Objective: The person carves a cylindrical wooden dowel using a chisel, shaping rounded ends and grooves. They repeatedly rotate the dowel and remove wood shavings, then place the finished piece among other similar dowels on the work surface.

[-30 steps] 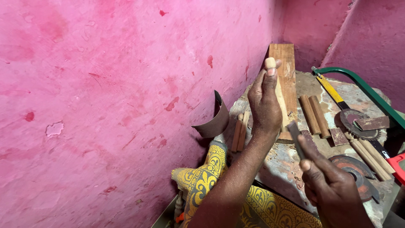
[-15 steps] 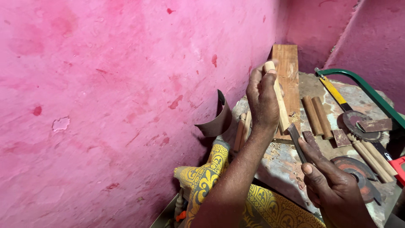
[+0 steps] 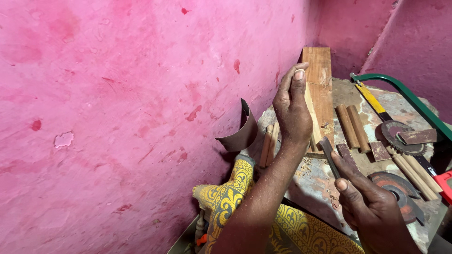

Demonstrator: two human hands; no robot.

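My left hand (image 3: 293, 110) is raised upright and grips a pale wooden stick (image 3: 312, 123), whose lower end pokes out below the palm. My right hand (image 3: 369, 202) sits lower right and holds a flat dark metal tool (image 3: 328, 156), a file or blade, with its tip pointing up toward the bottom of the stick. A short gap shows between the tool's tip and the stick. Both hands hover over a worn stone work surface (image 3: 320, 183).
A wooden plank (image 3: 321, 89) lies against the pink wall (image 3: 141, 94). Round wooden dowels (image 3: 352, 126) lie beside a green-framed hacksaw (image 3: 405, 96). Circular saw blades (image 3: 400, 136) and a curled sheet of sandpaper (image 3: 240, 134) are nearby. Yellow patterned cloth (image 3: 235, 197) covers my lap.
My left hand has turned the stick more upright and shifted slightly. My right hand with the tool has dropped a little away from the stick.
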